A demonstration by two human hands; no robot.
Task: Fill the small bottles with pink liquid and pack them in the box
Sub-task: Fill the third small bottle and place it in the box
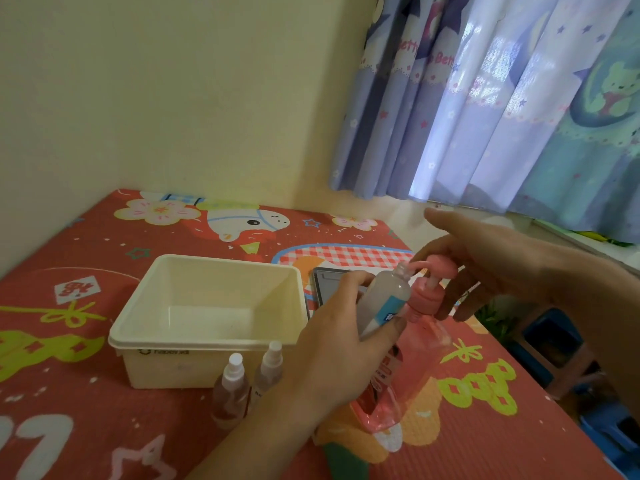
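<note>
A: Where's the bottle (pixel 384 299)?
B: In the left hand (pixel 337 341), tilted, its uncapped neck right at the spout of the pump (pixel 434 268). The fingers curl round its body, thumb low on the near side by the blue label. It looks clear, or nearly so; I can't tell how much liquid is in it.

A: And the right hand (pixel 485 261)?
B: On the pump head, palm over it, fingers bent down behind it. One finger sticks out straight towards the curtain (pixel 485 98). Whether it is pressing, I can't tell.

A: The pump belongs to what?
B: A pink soap bottle (pixel 398 382) standing on the mat (pixel 104 427), partly hidden behind the left hand.

A: The box (pixel 207 320)?
B: Left of the soap bottle, cream, open, nothing seen inside.

A: Other small ones?
B: Two spray bottles (pixel 242 386) with white caps stand upright, side by side, just in front of the box, left of the soap bottle.

A: Anything more?
B: A grey flat thing (pixel 320 282) lies behind the soap bottle, beside the box, mostly hidden by the left hand.
</note>
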